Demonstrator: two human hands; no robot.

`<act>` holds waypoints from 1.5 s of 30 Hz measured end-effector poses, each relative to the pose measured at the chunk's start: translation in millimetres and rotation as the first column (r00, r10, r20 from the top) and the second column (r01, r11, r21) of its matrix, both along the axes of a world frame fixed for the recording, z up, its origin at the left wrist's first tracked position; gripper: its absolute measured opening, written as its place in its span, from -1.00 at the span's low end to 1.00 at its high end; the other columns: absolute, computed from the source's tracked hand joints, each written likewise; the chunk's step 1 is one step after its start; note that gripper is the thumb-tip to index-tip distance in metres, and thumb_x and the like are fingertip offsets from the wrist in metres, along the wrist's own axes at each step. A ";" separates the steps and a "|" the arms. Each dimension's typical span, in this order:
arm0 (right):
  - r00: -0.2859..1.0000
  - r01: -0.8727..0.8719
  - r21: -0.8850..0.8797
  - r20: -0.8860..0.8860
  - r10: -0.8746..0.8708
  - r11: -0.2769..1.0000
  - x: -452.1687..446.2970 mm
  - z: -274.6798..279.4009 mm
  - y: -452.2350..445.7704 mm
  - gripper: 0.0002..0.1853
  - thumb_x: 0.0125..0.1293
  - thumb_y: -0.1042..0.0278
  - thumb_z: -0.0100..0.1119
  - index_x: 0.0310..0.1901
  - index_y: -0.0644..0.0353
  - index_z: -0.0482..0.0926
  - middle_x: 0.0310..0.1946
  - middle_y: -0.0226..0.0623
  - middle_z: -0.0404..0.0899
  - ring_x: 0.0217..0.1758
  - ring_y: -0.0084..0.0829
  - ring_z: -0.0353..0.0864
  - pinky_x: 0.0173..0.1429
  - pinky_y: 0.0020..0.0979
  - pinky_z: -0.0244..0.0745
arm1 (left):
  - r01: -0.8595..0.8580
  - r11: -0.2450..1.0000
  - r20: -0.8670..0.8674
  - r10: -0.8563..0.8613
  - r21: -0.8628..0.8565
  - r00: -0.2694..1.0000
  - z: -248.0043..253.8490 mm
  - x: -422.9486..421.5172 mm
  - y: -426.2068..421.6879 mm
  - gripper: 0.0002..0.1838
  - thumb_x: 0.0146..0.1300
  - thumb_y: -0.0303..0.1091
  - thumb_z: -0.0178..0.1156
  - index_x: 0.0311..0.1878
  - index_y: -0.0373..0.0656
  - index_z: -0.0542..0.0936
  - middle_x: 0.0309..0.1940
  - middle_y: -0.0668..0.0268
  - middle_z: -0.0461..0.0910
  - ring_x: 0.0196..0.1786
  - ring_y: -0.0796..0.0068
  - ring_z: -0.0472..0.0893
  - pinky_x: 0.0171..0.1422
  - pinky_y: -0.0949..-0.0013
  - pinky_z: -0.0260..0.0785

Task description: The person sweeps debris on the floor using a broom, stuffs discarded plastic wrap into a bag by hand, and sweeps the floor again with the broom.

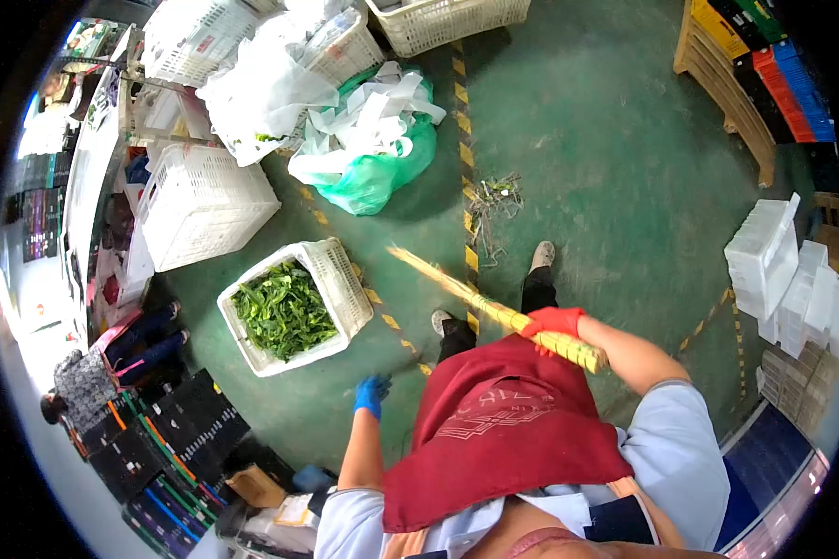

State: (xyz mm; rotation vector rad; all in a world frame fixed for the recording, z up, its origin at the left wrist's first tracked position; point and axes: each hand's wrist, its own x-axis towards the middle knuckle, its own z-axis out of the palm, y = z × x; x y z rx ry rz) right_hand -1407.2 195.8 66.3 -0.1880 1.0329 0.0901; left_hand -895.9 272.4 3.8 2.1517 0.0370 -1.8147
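Observation:
My right hand, in a red glove, is closed around the thick bound end of a yellow straw broom. The broom's thin tip points forward and left, above the floor. In a blue glove, my left hand hangs away from my body with its fingers apart and nothing in it. Nearest to that hand stands a white plastic crate full of green leafy vegetables. A small heap of plant scraps lies on the floor ahead, across a yellow-and-black line.
A green plastic bag and white crates stand ahead on the left. Dark stacked crates and another person are at the left. White foam boxes and a wooden pallet line the right side.

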 end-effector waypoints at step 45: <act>0.167 0.959 0.189 0.229 -0.959 0.212 -70.0 10.9 -164.0 -0.46 0.21 -0.18 -0.10 0.00 0.14 0.39 -0.51 -0.43 0.51 -0.55 -0.50 0.55 -0.62 -0.39 0.53 | 0.342 0.930 -0.104 -0.356 -0.135 0.929 -13.3 -165.0 -281.6 -0.62 0.21 -0.18 0.01 0.06 -0.12 0.34 -0.24 0.26 0.61 -0.30 0.44 0.54 -0.22 0.38 0.31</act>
